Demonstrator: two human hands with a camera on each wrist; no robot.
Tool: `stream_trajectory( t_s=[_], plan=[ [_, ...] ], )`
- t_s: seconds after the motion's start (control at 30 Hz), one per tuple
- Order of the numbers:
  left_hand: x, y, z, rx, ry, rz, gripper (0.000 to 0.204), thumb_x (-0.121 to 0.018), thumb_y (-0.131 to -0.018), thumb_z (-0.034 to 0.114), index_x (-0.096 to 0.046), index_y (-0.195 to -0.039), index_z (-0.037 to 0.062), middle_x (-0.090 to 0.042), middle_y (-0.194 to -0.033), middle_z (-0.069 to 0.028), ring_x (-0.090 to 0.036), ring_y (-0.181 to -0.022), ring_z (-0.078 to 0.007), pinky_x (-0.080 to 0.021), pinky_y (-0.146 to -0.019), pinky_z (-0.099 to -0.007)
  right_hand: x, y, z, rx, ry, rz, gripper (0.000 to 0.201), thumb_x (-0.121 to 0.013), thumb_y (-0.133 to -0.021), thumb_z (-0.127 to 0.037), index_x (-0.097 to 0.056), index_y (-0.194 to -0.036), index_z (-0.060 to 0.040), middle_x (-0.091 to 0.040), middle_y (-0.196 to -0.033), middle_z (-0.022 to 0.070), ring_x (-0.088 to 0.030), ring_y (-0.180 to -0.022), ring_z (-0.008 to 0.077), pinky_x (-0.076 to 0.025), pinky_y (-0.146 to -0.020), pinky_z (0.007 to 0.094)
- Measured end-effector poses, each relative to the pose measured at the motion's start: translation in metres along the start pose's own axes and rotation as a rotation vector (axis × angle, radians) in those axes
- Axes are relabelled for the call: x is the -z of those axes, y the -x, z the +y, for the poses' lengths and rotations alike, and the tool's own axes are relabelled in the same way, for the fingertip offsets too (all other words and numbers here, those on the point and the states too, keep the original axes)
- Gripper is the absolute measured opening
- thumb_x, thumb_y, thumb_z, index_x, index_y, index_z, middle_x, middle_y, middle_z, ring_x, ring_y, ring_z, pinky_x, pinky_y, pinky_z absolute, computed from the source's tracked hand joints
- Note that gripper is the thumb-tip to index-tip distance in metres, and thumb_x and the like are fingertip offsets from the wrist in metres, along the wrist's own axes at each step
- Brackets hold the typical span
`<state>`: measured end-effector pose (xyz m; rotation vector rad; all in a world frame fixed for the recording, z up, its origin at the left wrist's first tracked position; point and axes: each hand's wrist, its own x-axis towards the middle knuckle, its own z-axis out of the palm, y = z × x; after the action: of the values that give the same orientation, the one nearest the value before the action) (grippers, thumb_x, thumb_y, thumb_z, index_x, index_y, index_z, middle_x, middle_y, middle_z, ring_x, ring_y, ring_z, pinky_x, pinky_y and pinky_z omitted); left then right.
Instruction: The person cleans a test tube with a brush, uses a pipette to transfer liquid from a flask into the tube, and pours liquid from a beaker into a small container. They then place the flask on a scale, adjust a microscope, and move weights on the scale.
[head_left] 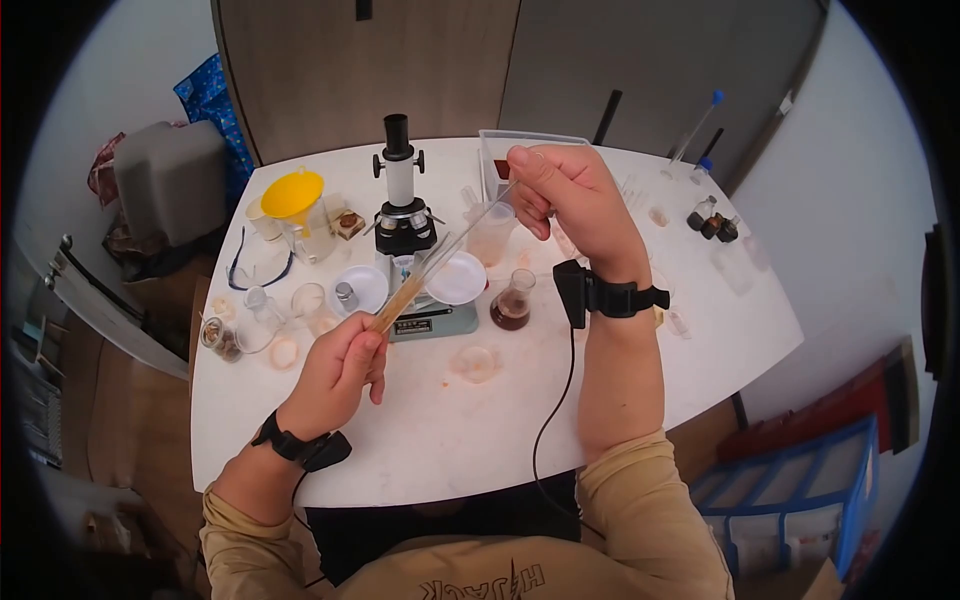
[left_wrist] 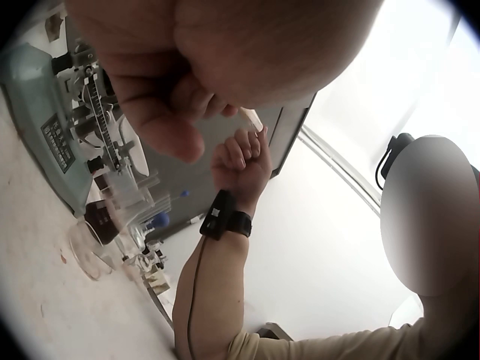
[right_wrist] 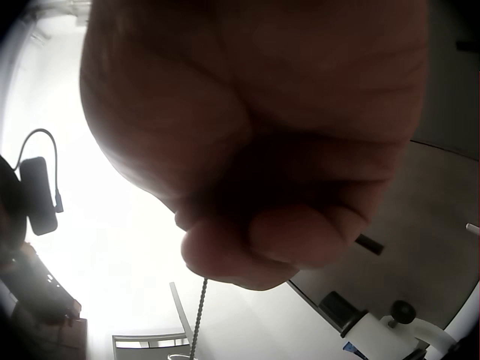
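Observation:
My left hand [head_left: 335, 375] grips a clear glass test tube [head_left: 432, 262] low down, thumb along its side. The tube slants up to the right over the balance. Tan bristles of a test tube brush [head_left: 400, 302] show inside the tube, close to my left fingers. Its thin wire handle [head_left: 480, 222] runs up out of the tube's mouth to my right hand [head_left: 580, 200], which pinches the end between thumb and curled fingers. In the right wrist view the handle is twisted wire [right_wrist: 199, 319] below the fingers. The tube's lower end is hidden in my left hand.
Behind the tube stand a green-based balance [head_left: 455, 323] with white pans and a microscope [head_left: 398, 185]. A conical flask of dark brown liquid [head_left: 512, 308] is right of the balance. At left are a yellow funnel [head_left: 293, 193], goggles [head_left: 232, 275] and glass jars; dark bottles [head_left: 715, 225] stand at right.

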<state>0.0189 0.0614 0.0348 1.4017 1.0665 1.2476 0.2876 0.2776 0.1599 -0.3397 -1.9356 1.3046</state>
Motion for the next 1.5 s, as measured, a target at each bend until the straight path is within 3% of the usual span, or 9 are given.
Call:
stream_trajectory(
  t_s=[0.07,0.17,0.5,0.57,0.7,0.77,1.0,1.23,1.5],
  plan=[
    [-0.002,-0.001,0.003,-0.006,-0.056,0.006,0.035,-0.043,-0.127,0.034,-0.053,-0.111,0.0044,-0.043,-0.081,0.0023,-0.039,-0.063,-0.0073,-0.056,-0.06,-0.0293,0.006,0.001,0.001,0.011,0.013,0.022,0.056,-0.065,-0.119,-0.038,-0.052,-0.073,-0.0083,-0.049,-0.066,-0.0018,-0.05,-0.056,0.0106,-0.041,-0.054,0.029],
    [-0.002,-0.001,0.001,-0.003,-0.052,0.004,0.035,-0.042,-0.127,0.034,-0.053,-0.111,0.0045,-0.044,-0.082,0.0019,-0.039,-0.063,-0.0074,-0.056,-0.06,-0.0293,0.013,0.003,-0.006,0.039,-0.054,0.09,0.056,-0.065,-0.119,-0.037,-0.051,-0.073,-0.008,-0.048,-0.067,-0.0014,-0.049,-0.057,0.011,-0.04,-0.054,0.0292],
    [-0.002,0.001,0.005,-0.01,-0.107,-0.015,0.032,-0.043,-0.127,0.03,-0.053,-0.111,0.0044,-0.048,-0.085,0.0001,-0.044,-0.065,-0.0082,-0.056,-0.06,-0.0293,0.042,0.014,-0.012,0.084,-0.062,0.215,0.055,-0.062,-0.12,-0.033,-0.049,-0.071,-0.0091,-0.045,-0.067,-0.0015,-0.048,-0.057,0.012,-0.039,-0.054,0.0289],
    [0.0,0.001,0.002,-0.008,-0.104,-0.021,0.031,-0.045,-0.126,0.027,-0.057,-0.111,0.0031,-0.053,-0.083,0.0004,-0.052,-0.063,-0.0088,-0.052,-0.06,-0.028,0.048,0.017,-0.013,0.102,-0.048,0.241,0.055,-0.061,-0.12,-0.032,-0.048,-0.072,-0.0092,-0.043,-0.068,-0.0015,-0.045,-0.057,0.0119,-0.039,-0.054,0.0286],
    [0.001,0.001,0.0,-0.007,-0.113,-0.04,0.03,-0.045,-0.126,0.027,-0.057,-0.111,0.0031,-0.054,-0.08,0.0004,-0.055,-0.061,-0.0093,-0.051,-0.06,-0.0281,0.067,0.026,-0.016,0.148,-0.106,0.279,0.053,-0.058,-0.121,-0.03,-0.048,-0.074,-0.0084,-0.04,-0.07,-0.0011,-0.042,-0.058,0.0117,-0.038,-0.054,0.0279],
    [0.001,0.001,0.002,-0.035,-0.243,-0.06,0.029,-0.045,-0.125,0.025,-0.057,-0.112,0.0029,-0.056,-0.08,-0.0005,-0.06,-0.061,-0.01,-0.051,-0.06,-0.0284,0.072,0.03,-0.018,0.137,-0.078,0.292,0.052,-0.058,-0.121,-0.03,-0.046,-0.074,-0.009,-0.04,-0.071,-0.0011,-0.041,-0.059,0.0115,-0.038,-0.054,0.0278],
    [0.005,0.0,0.004,-0.025,-0.306,-0.057,0.032,-0.042,-0.126,0.027,-0.057,-0.112,0.0014,-0.054,-0.082,-0.0012,-0.056,-0.063,-0.0104,-0.054,-0.061,-0.0293,0.109,0.049,-0.022,0.227,-0.148,0.482,0.052,-0.058,-0.121,-0.03,-0.041,-0.076,-0.0121,-0.037,-0.076,-0.0013,-0.036,-0.061,0.0107,-0.037,-0.055,0.0271],
    [0.005,-0.002,-0.003,-0.012,-0.282,-0.006,0.033,-0.044,-0.126,0.028,-0.057,-0.111,0.0019,-0.055,-0.081,-0.0007,-0.058,-0.062,-0.01,-0.052,-0.06,-0.0283,0.115,0.053,-0.022,0.205,-0.169,0.565,0.053,-0.06,-0.121,-0.03,-0.043,-0.074,-0.0128,-0.041,-0.074,-0.0004,-0.04,-0.06,0.0112,-0.038,-0.055,0.0274],
    [0.004,-0.002,-0.008,-0.031,-0.23,0.012,0.033,-0.045,-0.126,0.029,-0.057,-0.11,0.0028,-0.054,-0.078,0.0004,-0.059,-0.061,-0.0088,-0.049,-0.06,-0.0269,0.109,0.048,-0.021,0.179,-0.17,0.517,0.053,-0.061,-0.121,-0.031,-0.043,-0.074,-0.0132,-0.041,-0.073,-0.0011,-0.041,-0.06,0.0111,-0.038,-0.054,0.0278]
  ],
)
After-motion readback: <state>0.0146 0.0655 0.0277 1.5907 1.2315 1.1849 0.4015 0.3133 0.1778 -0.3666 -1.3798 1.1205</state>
